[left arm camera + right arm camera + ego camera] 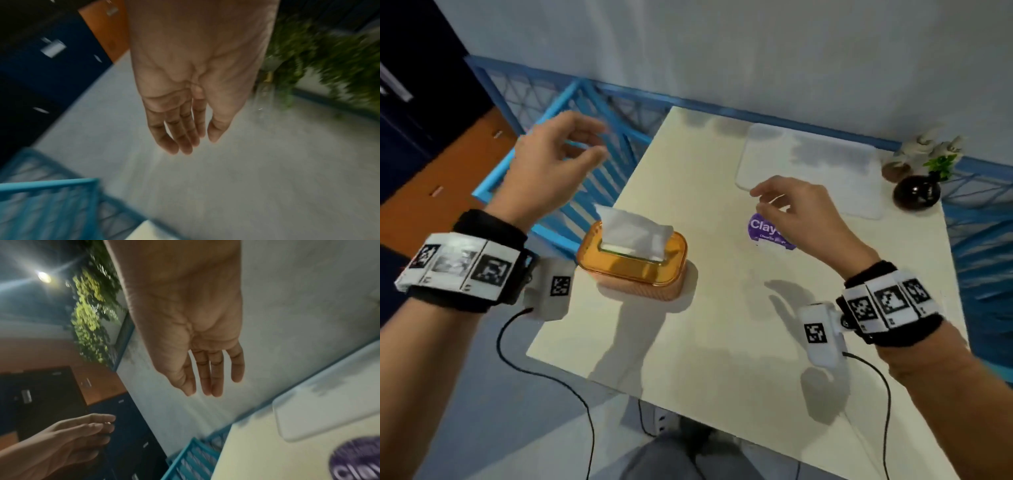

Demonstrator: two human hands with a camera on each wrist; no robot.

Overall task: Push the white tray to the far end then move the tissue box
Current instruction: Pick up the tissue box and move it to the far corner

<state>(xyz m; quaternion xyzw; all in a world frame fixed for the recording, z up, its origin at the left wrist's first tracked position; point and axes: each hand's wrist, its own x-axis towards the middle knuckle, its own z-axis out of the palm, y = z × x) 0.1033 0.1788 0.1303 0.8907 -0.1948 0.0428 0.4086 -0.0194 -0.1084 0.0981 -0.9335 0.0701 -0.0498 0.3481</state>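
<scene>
Tray [811, 171] long side along far edge, tissue box [631, 262] angled, both hands relaxed, empty

The flat rounded white plastic tray [825, 164] lies at the far right of the pale cream square desk [722, 325]. Near left stands the translucent amber-orange oblong tissue box [633, 265], a white tissue [630, 233] rising from it. A round purple packet with white lettering [763, 231] lies between them. A glossy black round vase [916, 192] with green leaves stands far right. Bright blue lattice railing [571, 137] borders the desk. Both wristbands [462, 265] carry black-and-white square code patterns.
</scene>
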